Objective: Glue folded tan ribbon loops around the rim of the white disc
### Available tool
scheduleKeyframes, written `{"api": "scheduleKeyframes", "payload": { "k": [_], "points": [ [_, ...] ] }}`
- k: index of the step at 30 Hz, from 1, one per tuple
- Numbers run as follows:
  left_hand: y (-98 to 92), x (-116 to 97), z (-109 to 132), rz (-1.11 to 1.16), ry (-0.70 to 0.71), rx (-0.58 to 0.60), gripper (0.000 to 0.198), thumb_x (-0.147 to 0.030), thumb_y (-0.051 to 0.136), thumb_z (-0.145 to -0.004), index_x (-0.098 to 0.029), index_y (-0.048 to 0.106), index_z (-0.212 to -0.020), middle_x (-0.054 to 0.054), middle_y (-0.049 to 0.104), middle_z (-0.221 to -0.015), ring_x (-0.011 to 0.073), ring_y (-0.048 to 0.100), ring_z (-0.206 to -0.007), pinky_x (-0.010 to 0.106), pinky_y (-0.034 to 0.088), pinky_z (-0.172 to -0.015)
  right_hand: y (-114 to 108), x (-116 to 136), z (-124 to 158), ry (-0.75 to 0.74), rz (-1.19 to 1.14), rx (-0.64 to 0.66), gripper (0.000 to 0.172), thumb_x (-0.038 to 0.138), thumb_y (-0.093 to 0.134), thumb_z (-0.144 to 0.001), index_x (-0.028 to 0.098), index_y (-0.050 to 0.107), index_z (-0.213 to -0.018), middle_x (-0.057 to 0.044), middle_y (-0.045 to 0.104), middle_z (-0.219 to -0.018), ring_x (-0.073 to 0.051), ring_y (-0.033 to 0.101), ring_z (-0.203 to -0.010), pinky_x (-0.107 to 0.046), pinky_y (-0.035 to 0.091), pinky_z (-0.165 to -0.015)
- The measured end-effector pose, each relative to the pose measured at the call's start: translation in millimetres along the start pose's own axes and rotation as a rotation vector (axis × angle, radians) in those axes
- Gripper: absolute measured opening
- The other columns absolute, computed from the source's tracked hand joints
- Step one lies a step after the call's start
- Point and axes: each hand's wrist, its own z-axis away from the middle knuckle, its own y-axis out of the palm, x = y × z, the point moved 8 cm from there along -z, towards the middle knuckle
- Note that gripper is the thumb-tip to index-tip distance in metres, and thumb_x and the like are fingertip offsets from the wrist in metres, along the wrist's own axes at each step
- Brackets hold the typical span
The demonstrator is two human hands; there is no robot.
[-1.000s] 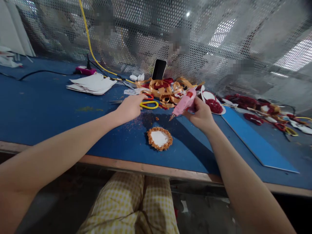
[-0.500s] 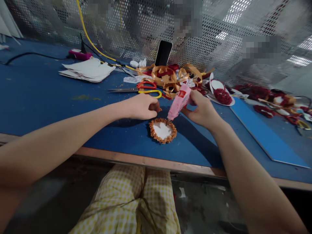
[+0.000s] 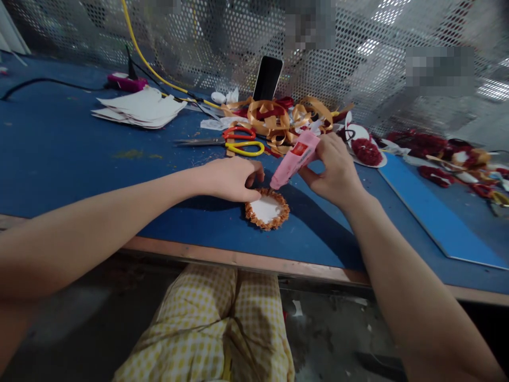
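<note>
A small round white piece with a ruffled brown ribbon edge (image 3: 268, 210) lies flat on the blue table. My left hand (image 3: 233, 179) is at its upper left edge, thumb on the ruffle and fingers curled just behind it; the fingertips' contact is partly hidden. In my right hand (image 3: 336, 167) is a pink hot glue gun (image 3: 295, 161), gripped by its handle and tilted down to the left. Its nozzle tip is at the far rim of the round piece, partly out of sight behind the ruffle.
Behind my hands lie scissors (image 3: 242, 142) with red and yellow handles and a heap of gold ribbon (image 3: 274, 124). A phone (image 3: 268, 78) leans against the mesh screen. White sheets (image 3: 139, 109) are stacked at left; a blue board (image 3: 441, 212) and dark red ribbon pieces (image 3: 435, 176) lie at right.
My left hand has come down and right onto the rim. The glue gun has tilted flatter, its nozzle shifting from inside the rim to the far edge. The view has shifted slightly.
</note>
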Motion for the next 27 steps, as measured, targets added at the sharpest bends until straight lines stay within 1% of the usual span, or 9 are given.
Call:
{"api": "scheduleKeyframes", "payload": {
  "k": [3,5,8,11,14,17,19,24,27],
  "points": [
    [2.5,-1.2,1.9,-0.054,-0.017,0.059,0.047,-0.048,0.067,-0.082,-0.023,0.069,-0.121,0.007,0.077,-0.109,0.0223,0.066,-0.083,0.031,0.04,-0.066,-5.0,10.2,-0.9,-0.118,0.03,-0.042,0.028,0.029,0.065,-0.086,0.028,0.037,-0.082,-0.009,0.059,-0.092,-0.03,0.055,-0.091,-0.051,0.047,-0.082],
    [2.5,-1.1,2.4,-0.068,-0.019,0.062,0.048,-0.049,0.066,-0.082,-0.024,0.069,-0.123,0.007,0.077,-0.11,0.0232,0.067,-0.086,0.032,0.041,-0.068,-6.8,13.8,-1.3,-0.155,0.044,-0.057,0.03,0.027,0.064,-0.086,0.028,0.034,-0.082,-0.009,0.059,-0.092,-0.029,0.054,-0.09,-0.049,0.046,-0.08],
    [2.8,-0.3,1.7,-0.074,-0.01,0.047,0.05,-0.051,0.066,-0.081,-0.025,0.069,-0.123,0.007,0.077,-0.109,0.0238,0.067,-0.087,0.033,0.042,-0.068,-8.5,17.0,-0.9,-0.184,0.032,-0.073,0.028,0.025,0.064,-0.087,0.028,0.036,-0.083,-0.009,0.06,-0.093,-0.029,0.054,-0.091,-0.048,0.045,-0.081],
    [3.8,0.2,1.0,-0.08,-0.003,0.041,0.05,-0.052,0.065,-0.081,-0.025,0.069,-0.123,0.006,0.076,-0.108,0.0233,0.067,-0.085,0.033,0.042,-0.068,-10.0,20.0,0.3,-0.214,0.016,-0.091,0.022,0.025,0.063,-0.089,0.027,0.042,-0.085,-0.011,0.064,-0.098,-0.03,0.057,-0.094,-0.049,0.046,-0.082],
    [3.7,-1.1,1.4,-0.084,0.001,0.037,0.051,-0.052,0.065,-0.082,-0.024,0.068,-0.124,0.007,0.076,-0.108,0.0226,0.066,-0.084,0.032,0.041,-0.066,-9.8,20.0,0.9,-0.214,0.013,-0.09,0.012,0.027,0.061,-0.093,0.025,0.05,-0.091,-0.012,0.066,-0.102,-0.031,0.059,-0.097,-0.051,0.048,-0.084],
    [3.5,-2.8,2.1,-0.089,0.004,0.037,0.049,-0.051,0.065,-0.083,-0.024,0.068,-0.124,0.007,0.076,-0.108,0.0219,0.066,-0.084,0.031,0.041,-0.066,-10.5,20.9,2.2,-0.232,0.029,-0.108,0.008,0.03,0.06,-0.095,0.024,0.055,-0.097,-0.011,0.068,-0.103,-0.031,0.062,-0.097,-0.052,0.05,-0.084],
    [3.6,-3.9,2.2,-0.089,0.014,0.036,0.048,-0.049,0.065,-0.083,-0.024,0.068,-0.123,0.007,0.075,-0.108,0.0217,0.066,-0.083,0.031,0.041,-0.066,-9.8,19.8,2.7,-0.222,0.052,-0.105,0.01,0.033,0.061,-0.097,0.025,0.058,-0.101,-0.011,0.069,-0.104,-0.032,0.063,-0.098,-0.052,0.051,-0.084],
    [4.1,-3.7,1.1,-0.076,0.029,0.026,0.048,-0.048,0.066,-0.082,-0.023,0.068,-0.123,0.007,0.075,-0.106,0.0217,0.066,-0.083,0.032,0.041,-0.066,-5.2,11.0,2.4,-0.105,0.036,-0.043,0.023,0.045,0.058,-0.1,0.027,0.065,-0.113,-0.011,0.07,-0.11,-0.035,0.065,-0.109,-0.055,0.051,-0.094],
    [4.2,-2.8,0.8,-0.074,0.027,0.02,0.047,-0.048,0.065,-0.082,-0.023,0.068,-0.122,0.007,0.075,-0.106,0.0219,0.066,-0.083,0.032,0.042,-0.067,-6.6,12.1,2.4,-0.106,0.024,-0.05,0.024,0.045,0.055,-0.102,0.027,0.065,-0.115,-0.011,0.071,-0.108,-0.034,0.066,-0.108,-0.055,0.052,-0.094]
  ]
}}
